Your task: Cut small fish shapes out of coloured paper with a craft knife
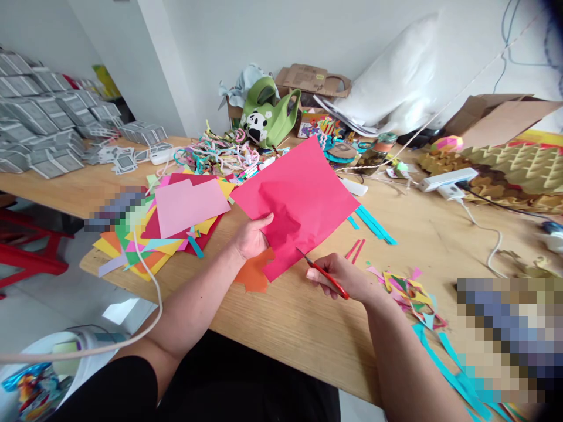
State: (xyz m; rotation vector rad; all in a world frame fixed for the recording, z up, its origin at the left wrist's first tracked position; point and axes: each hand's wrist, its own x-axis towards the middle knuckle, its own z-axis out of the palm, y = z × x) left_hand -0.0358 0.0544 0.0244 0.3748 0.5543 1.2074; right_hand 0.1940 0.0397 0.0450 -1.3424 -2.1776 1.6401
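Note:
My left hand (250,237) pinches the lower left edge of a large pink-red paper sheet (299,196), holding it tilted just above the wooden table (299,328). My right hand (343,278) grips red-handled scissors (323,272), whose blades point up-left and touch the sheet's bottom edge. An orange paper piece (254,275) lies on the table under the sheet's lower corner.
A stack of coloured paper (176,223) lies left of my hands, paper scraps (409,290) and teal strips (373,223) to the right. Behind are a green panda bag (268,117), curled paper strips (220,152), a white power strip (446,179) with its cable, and cardboard boxes (497,117).

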